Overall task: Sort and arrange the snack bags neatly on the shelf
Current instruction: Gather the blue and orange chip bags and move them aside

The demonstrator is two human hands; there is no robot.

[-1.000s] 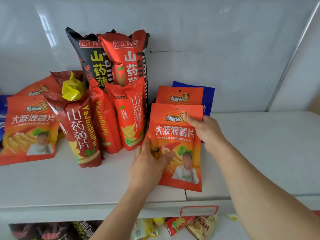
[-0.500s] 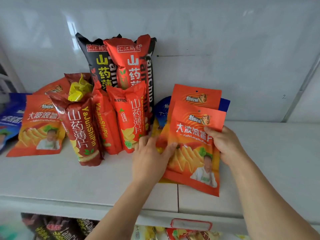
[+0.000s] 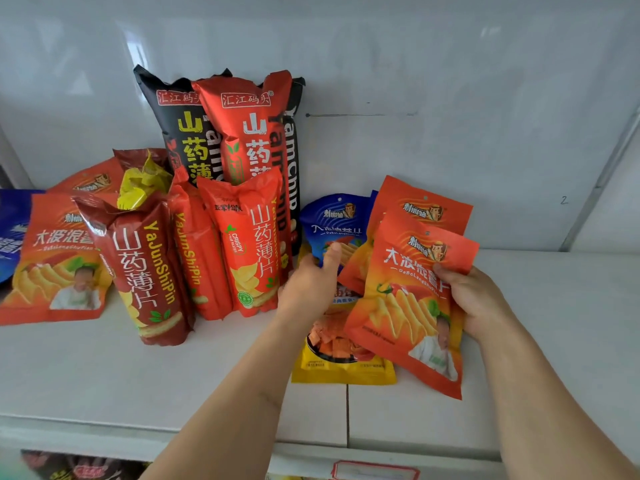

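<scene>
Here, the right hand (image 3: 479,303) pinches a flat orange crinkly chip bag (image 3: 412,306) by its edge, tilted above the white shelf (image 3: 104,375). The left hand (image 3: 311,282) holds a blue chip bag (image 3: 332,220), thumb on its front, over a yellow snack bag (image 3: 341,365) lying flat.

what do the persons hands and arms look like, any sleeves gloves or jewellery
Both arms are bare up to the frame edge: no sleeve shows. The left hand and right hand wear no gloves, and no ring, watch or bracelet shows on the visible sides of the fingers and wrists. Fingernails look short and unpainted.
</scene>
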